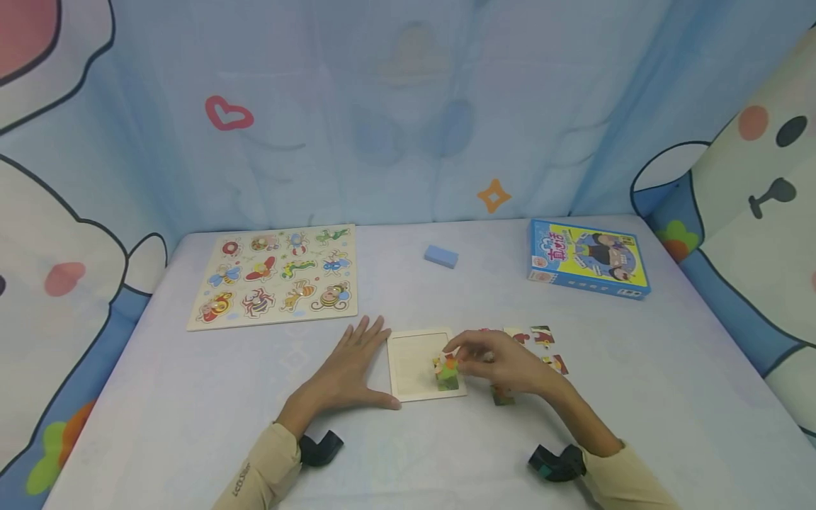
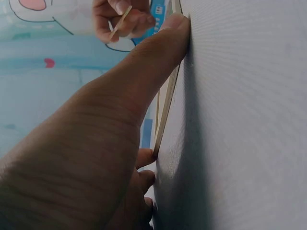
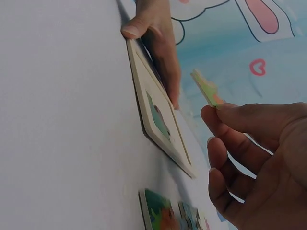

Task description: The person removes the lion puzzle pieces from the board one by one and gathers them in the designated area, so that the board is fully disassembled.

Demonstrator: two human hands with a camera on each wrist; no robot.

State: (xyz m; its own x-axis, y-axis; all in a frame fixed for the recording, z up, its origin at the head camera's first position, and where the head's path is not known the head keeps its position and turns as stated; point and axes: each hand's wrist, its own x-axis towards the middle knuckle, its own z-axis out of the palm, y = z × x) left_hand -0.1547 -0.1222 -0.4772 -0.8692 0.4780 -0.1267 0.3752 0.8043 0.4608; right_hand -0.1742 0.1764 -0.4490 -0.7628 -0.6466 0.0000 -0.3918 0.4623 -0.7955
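A pale wooden puzzle tray lies flat on the table. My left hand is spread along its left side, with thumb and fingertips at the tray's edge. Between thumb and index finger, my right hand pinches a small green and orange puzzle piece, held above the tray. One green puzzle piece lies inside the tray, toward its near right corner. Several loose picture pieces are spread to the right of the tray, some partly hidden under my right hand in the head view.
A large wooden board with insect pictures lies at the back left. Behind the tray sits a small blue block. A blue and yellow box is at the back right. A printed curtain hangs behind the table.
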